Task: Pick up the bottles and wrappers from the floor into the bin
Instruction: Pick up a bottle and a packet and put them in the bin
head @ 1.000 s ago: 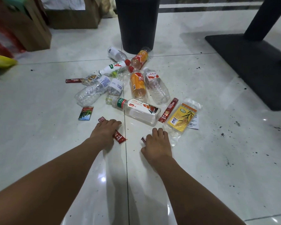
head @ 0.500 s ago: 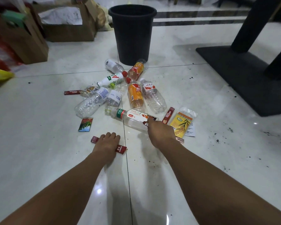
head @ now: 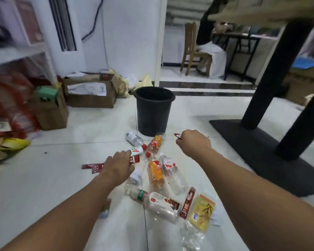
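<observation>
1. Head view, only one. The black bin stands upright at centre frame, on the white tile floor.
2. Our left hand is at centre-left, raised over the pile, fingers curled around a red sachet wrapper; one end sticks out to the right of the fingers, the other end out to the left.
3. Our right hand is right of centre, just below and right of the bin, closed in a pinch on a small red wrapper poking out at its upper left.
4. Bottles lie in a cluster between the two forearms, below the bin: a clear bottle and an orange-drink bottle nearest the bin base, touching or almost; we can't tell which.
5. A white-label bottle with red cap lies just above our left hand.
6. A bigger orange bottle and a clear bottle with red label lie side by side mid-pile.
7. A green-cap bottle lies lower centre, on its side.
8. A red stick wrapper and a yellow snack wrapper lie right of it, side by side; clear plastic film sits below them.
9. Another red stick wrapper lies on the floor left of our left hand.
10. Background: cardboard boxes upper left, black table base at right, blurred.
</observation>
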A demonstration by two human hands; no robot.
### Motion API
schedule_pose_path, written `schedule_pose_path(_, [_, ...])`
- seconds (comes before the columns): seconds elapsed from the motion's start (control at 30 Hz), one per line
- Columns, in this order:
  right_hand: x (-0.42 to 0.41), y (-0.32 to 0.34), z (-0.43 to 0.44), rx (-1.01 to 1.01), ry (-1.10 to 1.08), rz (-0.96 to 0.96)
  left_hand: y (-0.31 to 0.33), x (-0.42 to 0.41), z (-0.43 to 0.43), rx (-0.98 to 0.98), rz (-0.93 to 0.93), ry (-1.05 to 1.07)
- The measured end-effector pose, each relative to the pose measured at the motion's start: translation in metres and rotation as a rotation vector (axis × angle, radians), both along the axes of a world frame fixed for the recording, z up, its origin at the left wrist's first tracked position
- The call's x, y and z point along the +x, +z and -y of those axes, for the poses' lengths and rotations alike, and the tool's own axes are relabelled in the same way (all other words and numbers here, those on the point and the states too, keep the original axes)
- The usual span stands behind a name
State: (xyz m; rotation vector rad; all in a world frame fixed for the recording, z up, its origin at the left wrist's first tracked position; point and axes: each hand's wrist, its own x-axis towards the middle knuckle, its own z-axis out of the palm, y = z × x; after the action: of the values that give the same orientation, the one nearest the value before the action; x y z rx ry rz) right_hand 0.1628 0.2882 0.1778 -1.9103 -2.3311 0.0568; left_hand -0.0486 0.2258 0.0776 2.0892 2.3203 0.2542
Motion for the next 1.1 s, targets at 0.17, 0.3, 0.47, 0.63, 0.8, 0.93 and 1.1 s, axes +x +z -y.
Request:
schedule_pose_path(0.17, [-0.021,0.065,-0.024,0.052,0.016,-0.059,0.085,-0.028,-0.037,0.106,-0.064,0.018])
schedule_pose_path(0.3, [-0.028,0.094,-0.042,0.077,0.022,-0.084,0.13,-0.036,-0.062,0.125,-0.127,0.016])
schedule_pose_path(0.47, [-0.034,0.104,-0.065,0.134,0.08,-0.121,0.157,-0.036,-0.09,0.15,-0.133,0.045])
schedule_pose_path(0.63, [-0.034,0.091,-0.088,0.1,0.145,-0.129,0.152,-0.023,-0.106,0.11,-0.129,0.084])
schedule_pose_path(0.8, [-0.015,0.082,-0.113,0.09,0.203,-0.17,0.145,0.001,-0.126,0.088,-0.097,0.181])
schedule_pose_path(0.93, [0.021,0.087,-0.132,0.041,0.229,-0.155,0.16,0.035,-0.147,0.039,-0.062,0.232])
schedule_pose_path(1.1, [0.051,0.097,-0.16,0.017,0.221,-0.087,0.19,0.056,-0.185,0.092,-0.03,0.202])
